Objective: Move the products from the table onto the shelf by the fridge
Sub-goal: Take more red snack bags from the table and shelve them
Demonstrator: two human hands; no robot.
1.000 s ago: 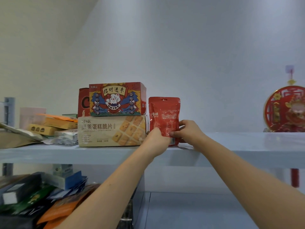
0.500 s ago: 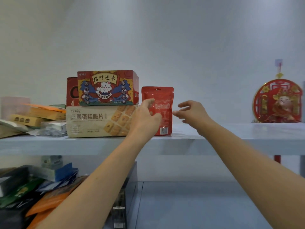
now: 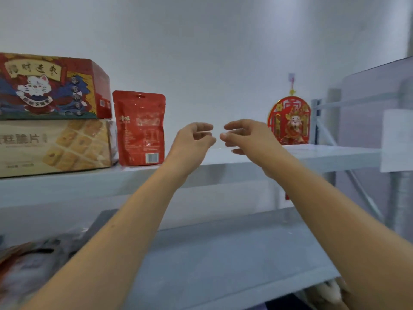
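Note:
A red snack pouch point(image 3: 139, 128) stands upright on the pale grey shelf point(image 3: 245, 161), right beside a beige biscuit box point(image 3: 55, 146). A red box with a cat picture point(image 3: 51, 86) lies on top of that beige box. My left hand point(image 3: 192, 142) hovers to the right of the pouch with loosely curled fingers, holding nothing. My right hand point(image 3: 245, 135) hangs close beside it, fingers relaxed and empty. Both hands are clear of the pouch.
A red festive ornament point(image 3: 289, 120) hangs against the wall at the shelf's right end. A lower shelf board point(image 3: 223, 253) holds blurred packets point(image 3: 29, 260) at its left. A grey panel point(image 3: 380, 108) with a white paper stands at the far right.
Both hands let go of the red pouch and drew back to the right of it. The pouch stays standing on the shelf. The view has swung right.

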